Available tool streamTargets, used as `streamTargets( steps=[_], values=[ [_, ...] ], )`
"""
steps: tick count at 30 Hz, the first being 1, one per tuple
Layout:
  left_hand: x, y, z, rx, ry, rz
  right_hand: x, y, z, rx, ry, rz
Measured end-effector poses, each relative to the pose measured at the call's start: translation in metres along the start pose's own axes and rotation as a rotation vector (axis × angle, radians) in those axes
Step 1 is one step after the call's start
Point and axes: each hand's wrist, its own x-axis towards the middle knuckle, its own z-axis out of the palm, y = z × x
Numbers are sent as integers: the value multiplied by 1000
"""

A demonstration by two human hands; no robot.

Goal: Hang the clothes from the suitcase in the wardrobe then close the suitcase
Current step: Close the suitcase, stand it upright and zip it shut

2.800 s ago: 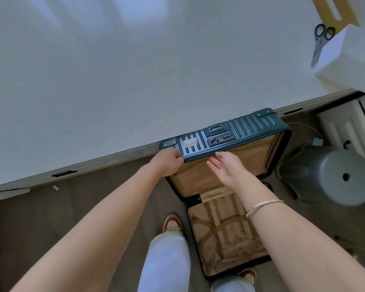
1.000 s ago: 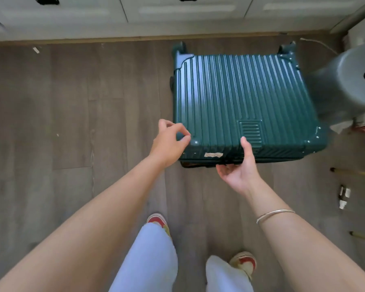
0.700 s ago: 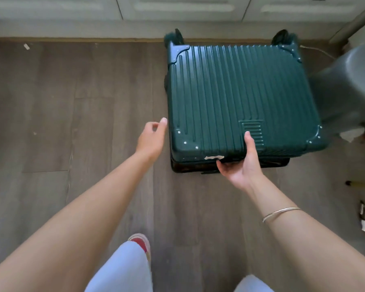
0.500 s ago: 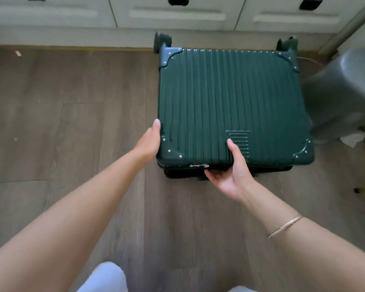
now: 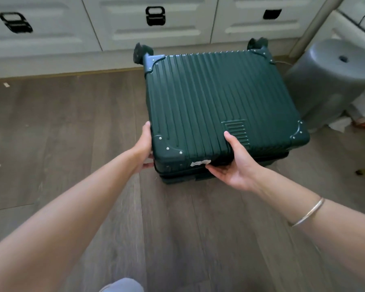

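Observation:
A dark green ribbed suitcase (image 5: pixel 215 102) lies flat on the wood floor with its lid down on the lower shell, wheels toward the wall. My left hand (image 5: pixel 144 147) holds the lid's near left corner, thumb up along the side and fingers under the edge. At the near edge, my right hand (image 5: pixel 232 163) grips the lid, thumb on top by the ribbed patch, fingers curled beneath the rim. A thin dark gap shows between lid and base at the front. No clothes are in view.
White drawer fronts with black handles (image 5: pixel 155 15) run along the wall behind the suitcase. A grey plastic stool (image 5: pixel 333 81) stands close to its right side. Wood floor (image 5: pixel 61 133) stretches to the left and toward me.
The lid swung down from upright onto the base. My left hand moved from the lid's top edge to its left corner; my right hand kept hold of the front rim.

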Motion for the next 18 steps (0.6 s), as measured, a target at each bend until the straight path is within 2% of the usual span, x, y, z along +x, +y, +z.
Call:
streamTargets(
  steps=[5,9,11,15,18],
  values=[
    [14,-9,2,7,-10,7,-11,0,-1,-94,38,-3],
    [14,-9,6,16,18,21,-16,8,6,-283,495,-178],
    [11,-7,4,-7,-6,20,-18,15,12,-333,627,-282],
    [2,-7,8,-22,-23,29,-19,18,11,-346,687,-411],
    [-1,-11,19,5,-53,24,-29,1,4,-504,703,-697]
  ],
)
